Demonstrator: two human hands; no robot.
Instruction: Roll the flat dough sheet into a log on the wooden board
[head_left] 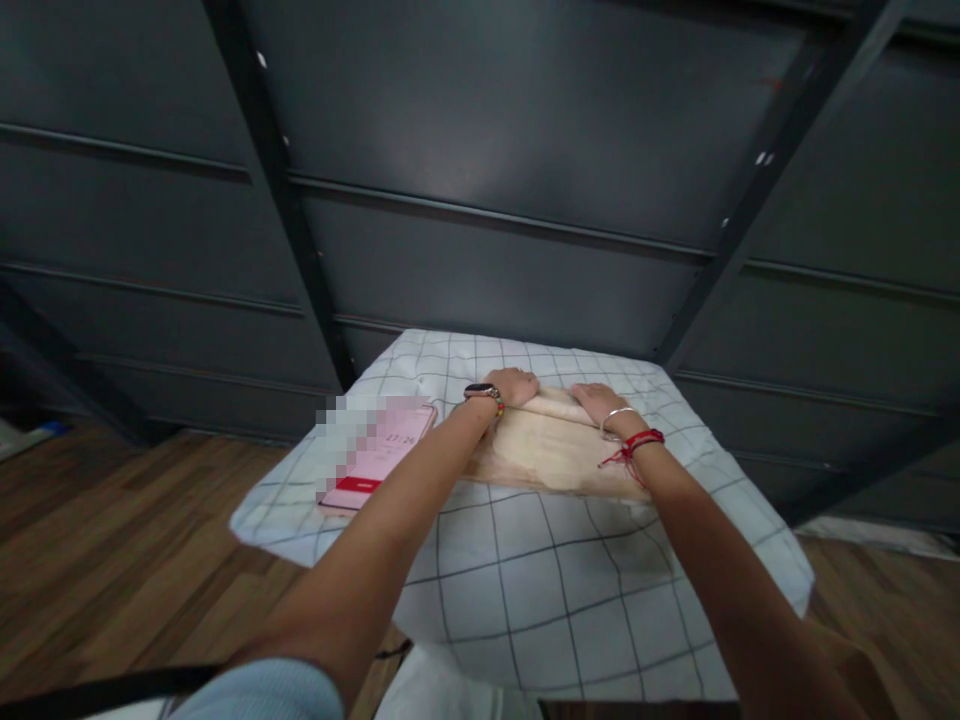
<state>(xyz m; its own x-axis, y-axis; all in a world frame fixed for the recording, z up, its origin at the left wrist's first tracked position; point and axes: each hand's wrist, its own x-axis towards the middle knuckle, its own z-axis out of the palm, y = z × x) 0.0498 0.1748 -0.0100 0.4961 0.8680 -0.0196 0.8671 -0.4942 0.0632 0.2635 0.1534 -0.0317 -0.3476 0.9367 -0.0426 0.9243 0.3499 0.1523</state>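
Observation:
A beige cloth (559,452) lies on the table, its far edge folded or rolled over into a thicker band. My left hand (516,385), with a dark-faced watch and a beaded bracelet at the wrist, is closed over the left part of that band. Over the band's right part, my right hand (598,400) is closed too, fingertips pointing inward and partly hidden. A silver bangle and red string bracelets are on that wrist. Between the two hands a short stretch of the band shows. The cloth's near edge lies flat, with a brownish patch along its left side.
A white tablecloth (540,590) with a dark grid covers the table. Left of the cloth lies a phone (375,465) with a lit pink screen, partly blurred out. Dark metal panels (495,270) stand just behind the table. Wooden flooring (135,560) shows on both sides.

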